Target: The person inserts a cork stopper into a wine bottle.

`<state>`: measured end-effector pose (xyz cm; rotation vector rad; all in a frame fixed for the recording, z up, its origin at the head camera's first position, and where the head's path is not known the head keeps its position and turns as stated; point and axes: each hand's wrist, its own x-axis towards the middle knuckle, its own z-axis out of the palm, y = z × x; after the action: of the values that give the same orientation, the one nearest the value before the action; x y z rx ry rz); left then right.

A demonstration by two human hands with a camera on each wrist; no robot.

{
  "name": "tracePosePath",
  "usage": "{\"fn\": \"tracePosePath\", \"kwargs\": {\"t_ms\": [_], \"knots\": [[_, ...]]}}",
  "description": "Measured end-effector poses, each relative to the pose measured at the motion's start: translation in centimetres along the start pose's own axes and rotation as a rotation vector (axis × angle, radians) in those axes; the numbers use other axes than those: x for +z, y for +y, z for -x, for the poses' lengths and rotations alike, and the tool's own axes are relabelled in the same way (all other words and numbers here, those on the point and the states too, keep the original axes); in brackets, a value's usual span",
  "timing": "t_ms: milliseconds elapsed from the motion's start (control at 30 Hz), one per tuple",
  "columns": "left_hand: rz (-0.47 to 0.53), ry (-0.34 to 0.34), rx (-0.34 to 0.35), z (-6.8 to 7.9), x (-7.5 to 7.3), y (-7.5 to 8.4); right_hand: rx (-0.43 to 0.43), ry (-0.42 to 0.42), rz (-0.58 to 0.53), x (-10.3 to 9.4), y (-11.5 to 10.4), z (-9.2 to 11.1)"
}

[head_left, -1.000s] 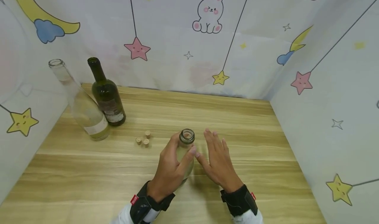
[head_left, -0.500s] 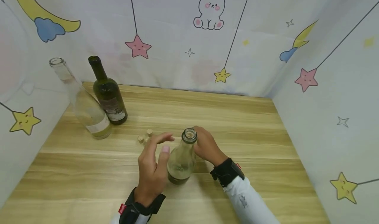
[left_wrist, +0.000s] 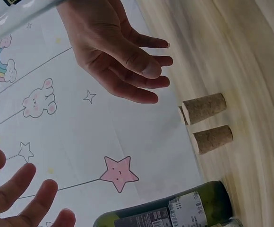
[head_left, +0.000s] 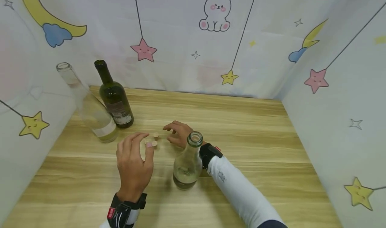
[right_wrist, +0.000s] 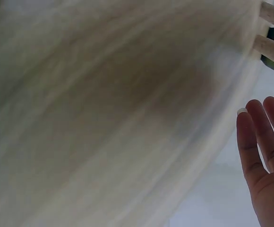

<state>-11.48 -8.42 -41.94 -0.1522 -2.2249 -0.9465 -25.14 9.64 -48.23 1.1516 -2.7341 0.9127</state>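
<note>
A clear glass bottle [head_left: 185, 169] stands upright and uncorked on the wooden table. My right hand [head_left: 180, 134] reaches behind its neck toward several small corks, holding nothing, its fingers loosely bent. The nearest cork [head_left: 155, 136] is a short way left of those fingertips; another cork [head_left: 154, 144] sits just in front of it. A third is partly hidden behind my left hand [head_left: 134, 164], which hovers left of the bottle with relaxed fingers and nothing in them. In the left wrist view, two tapered corks [left_wrist: 204, 108] show clearly, with my right hand [left_wrist: 120, 56] apart from them.
At the back left, a dark green bottle [head_left: 116, 102] stands beside a taller clear bottle [head_left: 96, 115] with a white label. A printed cloth wall [head_left: 181, 73] borders the wooden table [head_left: 241, 120] at the back and sides.
My left hand has let go of the clear bottle and moved left. My right hand has passed behind the bottle's neck and gone left toward the corks. The bottle now stands unheld.
</note>
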Motion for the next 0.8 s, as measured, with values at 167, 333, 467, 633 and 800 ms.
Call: {"fn": "tracePosePath", "kwargs": {"t_ms": [167, 333, 467, 633, 800], "knots": [[-0.036, -0.067, -0.049, 0.2, 0.5, -0.8, -0.030, 0.025, 0.040, 0.8, 0.7, -0.9], [-0.049, -0.119, -0.085, 0.5, 0.9, -1.5, -0.037, -0.035, 0.022, 0.8, 0.8, -1.9], [-0.054, -0.135, -0.096, 0.6, 0.9, -1.7, -0.061, -0.092, 0.019, 0.9, 0.9, -2.9], [-0.061, -0.145, -0.113, 0.6, 0.7, -1.8, -0.082, -0.119, -0.017, 1.1, 0.7, -3.7], [-0.074, -0.158, -0.128, 0.9, 0.3, -2.1, -0.072, -0.110, -0.070, 1.5, 0.1, -3.8]]}}
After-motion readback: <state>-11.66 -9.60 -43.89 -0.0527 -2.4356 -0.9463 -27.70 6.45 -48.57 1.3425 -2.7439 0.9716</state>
